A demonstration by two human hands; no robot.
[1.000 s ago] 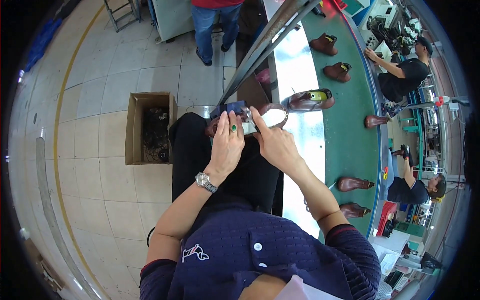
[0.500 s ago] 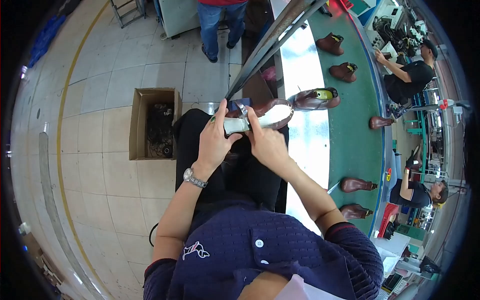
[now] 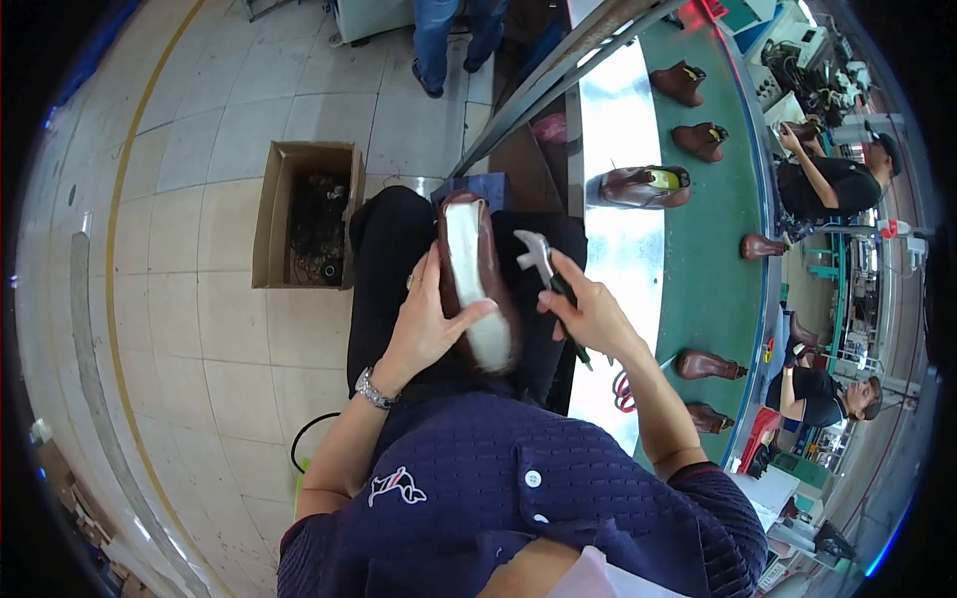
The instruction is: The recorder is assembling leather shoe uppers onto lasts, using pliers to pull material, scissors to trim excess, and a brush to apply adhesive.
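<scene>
Over my lap, a brown leather shoe (image 3: 489,271) lies sole up, its pale bottom exposed and its lower end slightly blurred. My left hand (image 3: 427,324) grips it from the left, thumb across the pale bottom. To the right of the shoe and apart from it, my right hand (image 3: 595,311) is closed round the dark, green-tipped handle of what look like pincers (image 3: 536,253). Their curved metal head, with a short stub, points up and toward the shoe.
A green conveyor (image 3: 706,259) carries several brown shoes, with a metal ledge (image 3: 623,110) along its near side. A slanted metal bar (image 3: 538,95) crosses ahead. An open cardboard box (image 3: 264,224) stands on the left floor. Two people work beyond the conveyor; another stands ahead.
The shoe has turned from lying crosswise to pointing lengthwise toward me. My right hand has drawn back from it to the right with the pincers. My left hand now holds the shoe's side.
</scene>
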